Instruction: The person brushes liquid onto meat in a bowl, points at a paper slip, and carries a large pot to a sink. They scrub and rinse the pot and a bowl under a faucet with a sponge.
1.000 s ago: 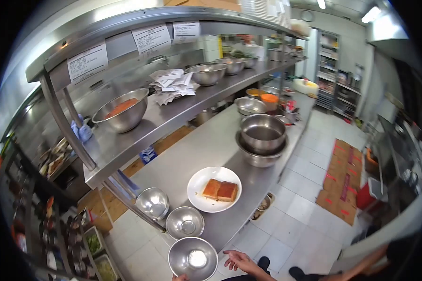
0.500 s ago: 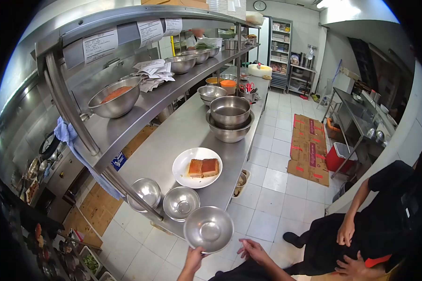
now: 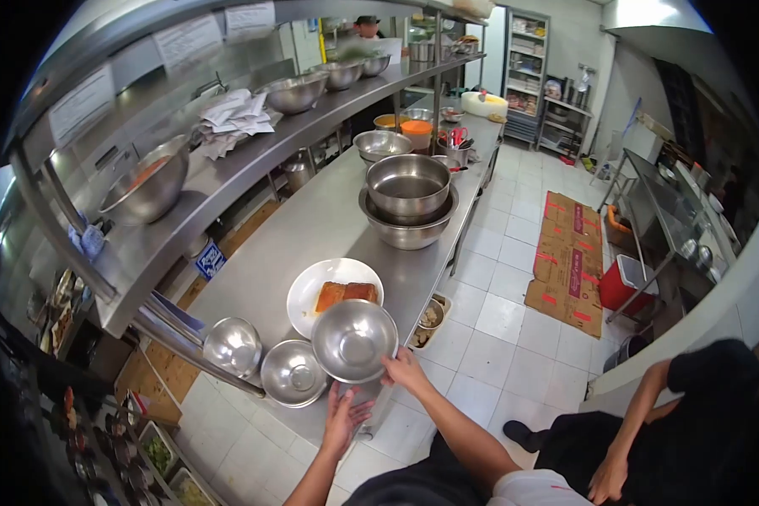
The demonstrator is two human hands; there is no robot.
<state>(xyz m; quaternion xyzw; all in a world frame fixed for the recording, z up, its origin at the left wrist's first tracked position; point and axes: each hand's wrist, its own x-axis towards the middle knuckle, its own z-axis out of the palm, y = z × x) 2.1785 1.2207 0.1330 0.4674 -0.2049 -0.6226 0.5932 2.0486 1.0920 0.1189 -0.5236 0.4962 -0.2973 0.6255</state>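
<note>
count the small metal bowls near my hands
3: the held bowl in your right hand, the middle bowl on the counter just left of it, and the outer bowl farther left. Any nested beneath would be hidden.

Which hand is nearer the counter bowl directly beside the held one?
Left: the left hand is close to the counter bowl, lower right; the right hand is farther, at the rim of the held bowl.

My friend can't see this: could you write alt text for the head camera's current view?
A person's right hand grips an empty metal bowl over a steel counter, the left hand open just below it. The bowl partly hides a white plate holding browned food.
</note>
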